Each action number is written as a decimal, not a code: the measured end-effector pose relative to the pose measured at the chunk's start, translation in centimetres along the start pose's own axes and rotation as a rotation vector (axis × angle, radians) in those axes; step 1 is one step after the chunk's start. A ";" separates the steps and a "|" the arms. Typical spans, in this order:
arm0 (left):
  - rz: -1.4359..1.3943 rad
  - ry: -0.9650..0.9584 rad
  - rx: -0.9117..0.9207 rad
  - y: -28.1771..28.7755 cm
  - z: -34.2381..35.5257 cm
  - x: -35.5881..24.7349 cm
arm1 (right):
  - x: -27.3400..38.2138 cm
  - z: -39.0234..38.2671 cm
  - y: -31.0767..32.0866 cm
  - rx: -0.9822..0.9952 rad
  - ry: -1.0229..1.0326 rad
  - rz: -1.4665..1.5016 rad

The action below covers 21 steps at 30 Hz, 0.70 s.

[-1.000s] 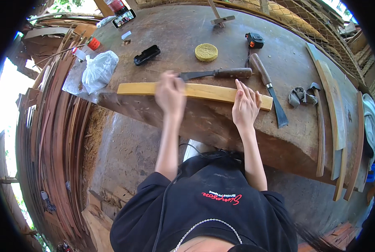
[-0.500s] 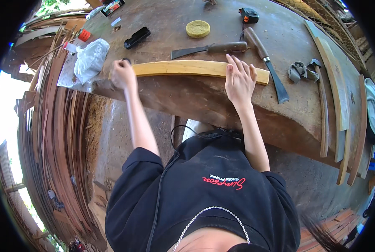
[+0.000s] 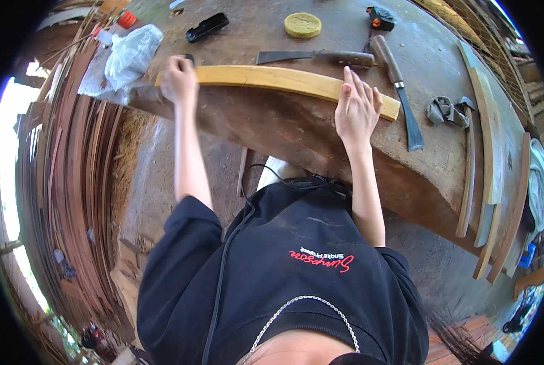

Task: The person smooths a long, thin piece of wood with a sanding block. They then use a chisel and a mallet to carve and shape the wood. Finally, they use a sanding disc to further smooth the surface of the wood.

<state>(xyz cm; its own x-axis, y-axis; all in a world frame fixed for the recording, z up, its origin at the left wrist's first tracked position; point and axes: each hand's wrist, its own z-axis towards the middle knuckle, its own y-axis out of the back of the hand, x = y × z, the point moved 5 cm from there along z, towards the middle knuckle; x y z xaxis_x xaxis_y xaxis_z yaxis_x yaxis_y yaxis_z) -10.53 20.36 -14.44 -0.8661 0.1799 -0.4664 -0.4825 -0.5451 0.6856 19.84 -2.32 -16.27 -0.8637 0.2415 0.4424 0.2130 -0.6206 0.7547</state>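
Observation:
A long, slightly bowed strip of pale yellow wood (image 3: 266,77) lies along the near edge of the bench. My left hand (image 3: 179,79), slightly blurred, is closed at the strip's left end. A bit of something dark pokes out beside its fingers, too small to name. My right hand (image 3: 358,112) rests near the strip's right end, fingers stretched out and palm down. Just beyond the strip lies a flat-bladed tool with a wooden handle (image 3: 345,58). A wood-handled chisel (image 3: 409,118) sits to the right of my right hand.
On the bench (image 3: 247,39) are a round yellow pad (image 3: 303,25), a tape measure (image 3: 381,19), a black case (image 3: 207,28), a plastic bag (image 3: 133,56) and a crumpled grey strip (image 3: 442,111). Long wood strips (image 3: 486,134) line the right side. Stacked boards (image 3: 71,182) stand left.
The whole view has shifted, so the bench things sit higher in the picture. My left hand stays closed at the strip's left end; my right hand stays flat near its right end.

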 end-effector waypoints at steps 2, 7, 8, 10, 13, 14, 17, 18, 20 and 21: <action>0.127 0.113 -0.100 1.2 3.0 4.5 | 0.4 0.1 -0.2 -0.004 0.014 0.002; -0.073 -0.062 -0.083 0.0 -3.7 -4.5 | 0.0 0.0 -0.5 0.005 -0.018 -0.047; -0.167 -0.143 -0.046 -0.3 -6.6 -7.9 | 0.0 -0.1 -0.4 0.010 -0.020 -0.052; -0.329 -0.241 0.159 0.4 -12.3 -14.1 | 0.1 0.0 -0.3 0.026 -0.016 -0.056; -0.441 -0.441 0.126 1.0 -15.4 -16.4 | 0.0 0.1 0.1 0.037 -0.021 -0.026; -0.450 -0.448 0.145 0.9 -14.2 -15.2 | -0.1 0.1 0.2 0.027 -0.019 -0.036; -0.204 -0.159 0.064 1.2 -6.0 -7.1 | -0.3 -0.1 0.4 0.015 -0.036 -0.043; -0.128 -0.166 -0.052 1.0 -2.9 -2.1 | -0.1 -0.1 0.4 0.018 -0.031 -0.036; 0.020 0.041 -0.153 3.0 1.5 4.7 | 0.4 0.1 0.1 0.023 -0.016 -0.026; -0.009 0.282 -0.099 3.5 1.9 5.6 | 0.5 0.1 -0.1 0.021 -0.016 -0.036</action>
<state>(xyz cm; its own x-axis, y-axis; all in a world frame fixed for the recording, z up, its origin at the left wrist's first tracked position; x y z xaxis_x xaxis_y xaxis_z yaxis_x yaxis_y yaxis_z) -17.27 21.07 -13.58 -0.7850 -0.0418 -0.6181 -0.4625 -0.6241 0.6297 19.41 -2.05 -16.10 -0.8636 0.2751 0.4225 0.1918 -0.5958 0.7799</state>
